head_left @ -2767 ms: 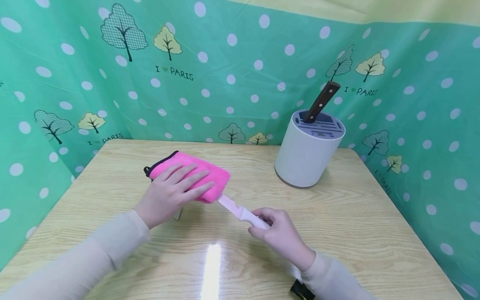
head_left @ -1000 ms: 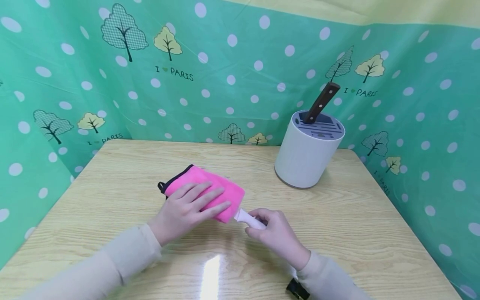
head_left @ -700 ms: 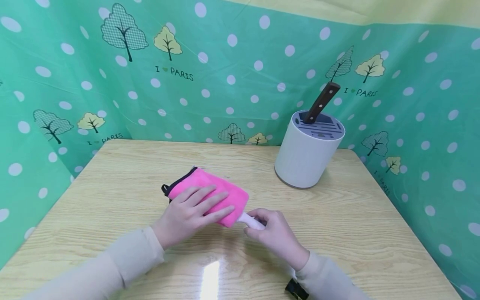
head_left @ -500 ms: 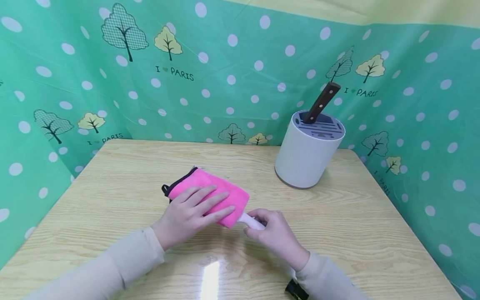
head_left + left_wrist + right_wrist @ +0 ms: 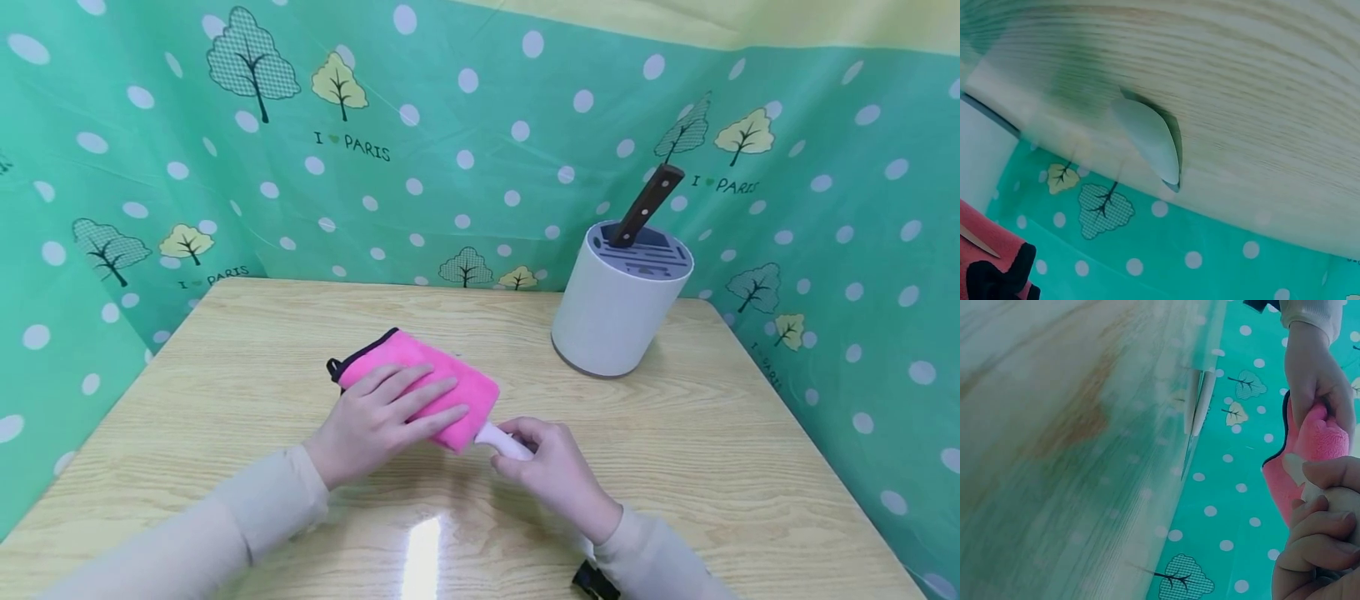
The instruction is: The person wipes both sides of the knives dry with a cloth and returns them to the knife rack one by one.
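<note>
My left hand point(image 5: 378, 425) lies over a pink cloth mitt point(image 5: 457, 383) with black trim and a small loop. In the right wrist view that hand point(image 5: 1322, 387) grips the folded cloth. My right hand point(image 5: 551, 467) holds the white handle of a knife point(image 5: 504, 442), just right of the cloth. The cloth covers most of the blade; a pointed tip of the knife point(image 5: 979, 240) shows against the cloth in the left wrist view. A pale curved object point(image 5: 1147, 137) lies on the wooden table in that view; its kind is unclear.
A white round knife block point(image 5: 618, 312) stands at the table's back right. One brown-handled knife point(image 5: 647, 204) leans up from it. A slim white object point(image 5: 1197, 403) lies near the table edge. Behind the table point(image 5: 712, 467) hangs a green dotted curtain point(image 5: 465, 125).
Since the earliest frame, my left hand and the cloth have moved right along the blade to the knife's handle. During the last half second, the cloth's far end has risen slightly. My right hand stays nearly still.
</note>
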### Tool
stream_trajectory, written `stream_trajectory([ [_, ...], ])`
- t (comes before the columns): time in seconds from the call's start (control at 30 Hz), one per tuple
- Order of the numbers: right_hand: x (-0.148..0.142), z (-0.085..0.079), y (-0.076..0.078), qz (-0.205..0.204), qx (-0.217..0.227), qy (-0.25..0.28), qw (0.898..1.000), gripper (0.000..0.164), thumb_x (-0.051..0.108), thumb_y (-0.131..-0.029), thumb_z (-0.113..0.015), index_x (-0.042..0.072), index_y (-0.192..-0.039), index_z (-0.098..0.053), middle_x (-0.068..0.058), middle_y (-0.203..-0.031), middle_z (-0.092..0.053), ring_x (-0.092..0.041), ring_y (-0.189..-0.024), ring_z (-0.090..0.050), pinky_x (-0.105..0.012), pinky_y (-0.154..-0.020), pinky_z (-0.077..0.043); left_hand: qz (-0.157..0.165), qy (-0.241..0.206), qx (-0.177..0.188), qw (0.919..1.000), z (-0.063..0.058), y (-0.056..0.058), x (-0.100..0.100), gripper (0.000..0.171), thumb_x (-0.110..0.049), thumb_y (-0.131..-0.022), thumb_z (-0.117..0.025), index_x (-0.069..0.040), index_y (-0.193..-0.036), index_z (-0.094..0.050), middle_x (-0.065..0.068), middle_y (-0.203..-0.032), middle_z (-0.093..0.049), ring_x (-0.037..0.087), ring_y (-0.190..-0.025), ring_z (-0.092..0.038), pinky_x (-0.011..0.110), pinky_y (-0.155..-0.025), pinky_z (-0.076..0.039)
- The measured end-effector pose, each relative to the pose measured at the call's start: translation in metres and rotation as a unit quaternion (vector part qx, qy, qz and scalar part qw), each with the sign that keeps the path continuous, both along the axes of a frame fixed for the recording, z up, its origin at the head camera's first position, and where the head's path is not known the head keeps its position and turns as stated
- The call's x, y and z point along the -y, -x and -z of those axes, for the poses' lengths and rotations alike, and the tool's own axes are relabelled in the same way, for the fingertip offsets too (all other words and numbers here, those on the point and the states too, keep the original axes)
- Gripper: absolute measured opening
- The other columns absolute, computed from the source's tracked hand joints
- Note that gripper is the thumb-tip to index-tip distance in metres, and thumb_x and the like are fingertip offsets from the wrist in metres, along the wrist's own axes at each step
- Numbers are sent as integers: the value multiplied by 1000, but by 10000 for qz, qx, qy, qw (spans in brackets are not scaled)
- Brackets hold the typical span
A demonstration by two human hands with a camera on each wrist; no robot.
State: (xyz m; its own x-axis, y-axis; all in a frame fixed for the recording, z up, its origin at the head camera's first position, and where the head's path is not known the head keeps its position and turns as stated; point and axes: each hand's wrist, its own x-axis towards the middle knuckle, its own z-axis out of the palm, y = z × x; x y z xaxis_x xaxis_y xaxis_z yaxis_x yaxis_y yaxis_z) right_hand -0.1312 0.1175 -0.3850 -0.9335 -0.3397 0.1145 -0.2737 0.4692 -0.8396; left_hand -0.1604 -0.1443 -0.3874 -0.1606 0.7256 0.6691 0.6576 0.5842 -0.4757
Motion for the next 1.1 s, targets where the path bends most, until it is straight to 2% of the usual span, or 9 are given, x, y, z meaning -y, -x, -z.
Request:
stream_trajectory([
  [0.33,-2,-1,0,128,13,-22,9999,28,5,-75,-77,-2,-102,-73,-7,-82,-72,-10,-68,-60,-22,-63,-52,-238,34,162,9996,-2,5,8,37,-23,-108,-34,-29,-127,-65,1,-129,-66,26,-114,-61,39,-96,-48],
  [0.57,-3,-2,1,192,85,16,9998,28,6,-75,-77,-1,-102,-73,-6,-82,-72,-11,-68,-60,-22,-63,-51,-300,-36,94,9995,-3,11,14,37,-29,-108,-35,-28,-125,-68,1,-126,-67,26,-112,-62,39,-95,-49],
  [0.83,-5,-2,2,223,150,-1,9996,27,5,-75,-77,1,-102,-73,-4,-80,-70,-11,-68,-59,-22,-63,-50,-472,-23,229,9986,-3,13,21,38,-19,-107,-35,-27,-126,-67,1,-128,-67,28,-114,-62,41,-97,-49],
  [1.1,-7,-4,2,210,146,-3,9997,27,4,-75,-78,1,-101,-74,-6,-82,-71,-12,-68,-58,-22,-63,-49,-831,-44,516,9952,-4,14,34,45,-6,-103,-34,-25,-131,-64,2,-130,-66,28,-118,-61,41,-99,-47],
])
